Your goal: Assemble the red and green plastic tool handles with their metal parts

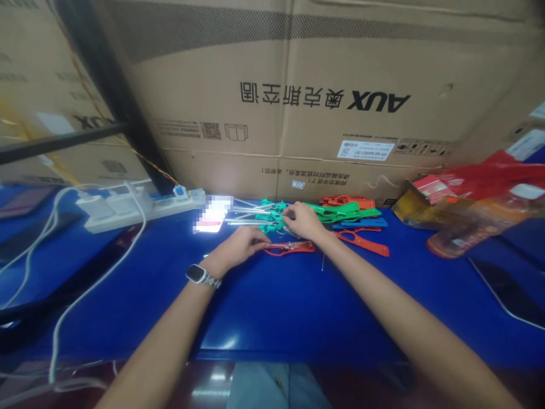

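One red plastic piece [303, 246], likely light, stiff and smooth, is at the bench [264, 307], best gripped by its rim; the left hand [239, 248] pinches its left end between the fingers. Beyond it, the right hand [303, 220] bends over green parts [275, 217] too blurred to count; whether its fingers pinch any, I cannot tell. Right of it: one bottle [468, 227].

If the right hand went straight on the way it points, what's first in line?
Likely the small green parts, just ahead of the right hand; the thin metal rods lie past them. Depth is unclear: it may already touch the green parts.
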`<state>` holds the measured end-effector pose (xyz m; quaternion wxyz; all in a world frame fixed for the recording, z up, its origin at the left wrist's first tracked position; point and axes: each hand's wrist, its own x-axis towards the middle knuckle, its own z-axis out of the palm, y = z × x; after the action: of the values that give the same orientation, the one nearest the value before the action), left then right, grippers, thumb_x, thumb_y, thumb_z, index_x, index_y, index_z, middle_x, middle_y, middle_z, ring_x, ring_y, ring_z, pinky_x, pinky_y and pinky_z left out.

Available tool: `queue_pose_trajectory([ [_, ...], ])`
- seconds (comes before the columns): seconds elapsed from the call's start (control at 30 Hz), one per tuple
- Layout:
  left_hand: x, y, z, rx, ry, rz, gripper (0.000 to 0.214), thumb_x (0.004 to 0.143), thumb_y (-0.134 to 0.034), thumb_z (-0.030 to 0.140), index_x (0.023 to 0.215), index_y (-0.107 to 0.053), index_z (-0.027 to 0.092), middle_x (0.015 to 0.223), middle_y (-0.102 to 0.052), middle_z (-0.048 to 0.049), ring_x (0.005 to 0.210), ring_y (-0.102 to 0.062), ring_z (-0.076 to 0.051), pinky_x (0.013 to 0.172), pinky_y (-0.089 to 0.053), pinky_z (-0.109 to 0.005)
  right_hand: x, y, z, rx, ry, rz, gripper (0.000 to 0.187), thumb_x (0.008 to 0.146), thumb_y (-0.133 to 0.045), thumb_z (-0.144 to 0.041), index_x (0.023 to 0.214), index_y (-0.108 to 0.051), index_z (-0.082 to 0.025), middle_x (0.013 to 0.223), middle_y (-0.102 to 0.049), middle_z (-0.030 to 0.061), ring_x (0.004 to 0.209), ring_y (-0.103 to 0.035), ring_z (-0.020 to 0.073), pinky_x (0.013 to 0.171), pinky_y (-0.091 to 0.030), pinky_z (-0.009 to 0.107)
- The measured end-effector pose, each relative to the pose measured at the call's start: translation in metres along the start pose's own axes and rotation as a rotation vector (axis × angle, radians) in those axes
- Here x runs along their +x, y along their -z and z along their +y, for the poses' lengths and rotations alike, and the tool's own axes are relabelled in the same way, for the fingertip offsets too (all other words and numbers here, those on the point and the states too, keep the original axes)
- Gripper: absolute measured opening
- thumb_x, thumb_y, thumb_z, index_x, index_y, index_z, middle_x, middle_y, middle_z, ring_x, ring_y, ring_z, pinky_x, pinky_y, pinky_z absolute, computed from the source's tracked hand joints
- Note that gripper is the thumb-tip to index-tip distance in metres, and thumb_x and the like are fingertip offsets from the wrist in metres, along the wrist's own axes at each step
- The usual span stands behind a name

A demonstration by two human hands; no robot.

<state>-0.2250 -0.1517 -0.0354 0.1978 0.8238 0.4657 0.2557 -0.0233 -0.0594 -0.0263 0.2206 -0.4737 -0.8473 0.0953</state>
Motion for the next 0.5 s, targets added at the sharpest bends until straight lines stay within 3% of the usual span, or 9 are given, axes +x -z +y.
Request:
queue_pose_trajectory([
  [0.33, 0.004, -0.007, -0.004, 0.044, 0.024, 0.039, 0.022, 0.091, -0.06, 0.034, 0.093, -0.076, 0.019, 0.083, -0.068, -0.005, 0.072, -0.06, -0.017, 0.067, -0.047, -0.029, 0.008, -0.001, 0.001, 0.13, -0.077, 0.016, 0.009, 0.079, -0.073, -0.029, 0.08, -0.074, -0.02, 0.087, -0.069, 0.0045, 0.084, -0.063, 0.0211, 0.084, -0.044, 0.037],
  [0.5, 0.003, -0.001, 0.007, 0.075, 0.018, 0.31, 0.021, 0.095, -0.054, 0.031, 0.094, -0.07, 0.018, 0.089, -0.064, -0.0049, 0.082, -0.06, -0.018, 0.071, -0.049, -0.031, -0.004, 0.013, -0.003, 0.404, -0.007, 0.146, 0.01, 0.079, -0.072, -0.029, 0.077, -0.072, -0.019, 0.084, -0.071, 0.0041, 0.081, -0.064, 0.0187, 0.081, -0.047, 0.034],
])
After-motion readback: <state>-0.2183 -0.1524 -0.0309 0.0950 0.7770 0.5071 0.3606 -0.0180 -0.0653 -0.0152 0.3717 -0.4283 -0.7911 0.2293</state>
